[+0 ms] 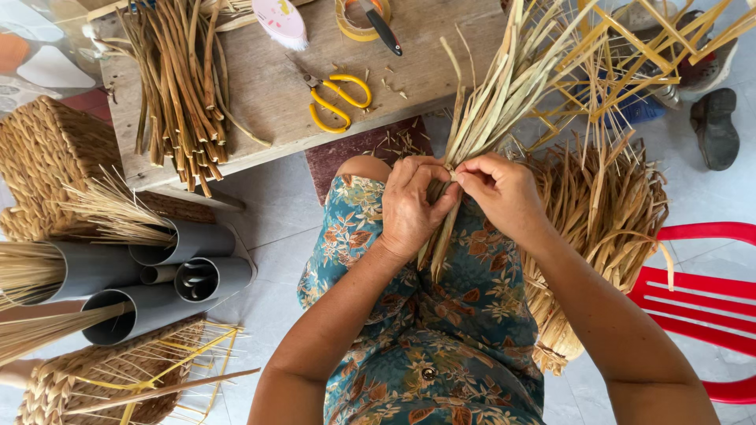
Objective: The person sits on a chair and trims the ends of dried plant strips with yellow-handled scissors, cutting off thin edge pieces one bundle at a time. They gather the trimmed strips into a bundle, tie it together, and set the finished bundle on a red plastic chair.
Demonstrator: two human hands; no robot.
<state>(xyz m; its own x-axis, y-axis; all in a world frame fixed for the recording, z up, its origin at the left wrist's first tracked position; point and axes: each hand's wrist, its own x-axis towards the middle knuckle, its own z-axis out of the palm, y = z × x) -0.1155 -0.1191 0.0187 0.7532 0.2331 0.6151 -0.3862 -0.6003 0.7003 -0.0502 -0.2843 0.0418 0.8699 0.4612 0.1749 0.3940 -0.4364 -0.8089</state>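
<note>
A bundle of pale dried straw strips fans up and to the right from my lap. My left hand is wrapped around the bundle's lower part, over my floral-clothed knee. Touching it from the right, my right hand pinches the strips at the same spot with its fingertips. The bundle's cut ends stick out below my left hand.
A low wooden table ahead carries brown reed stalks, yellow-handled scissors, a tape roll and a brush. Grey tubes holding straw lie left, beside woven baskets. A straw heap and red chair sit right.
</note>
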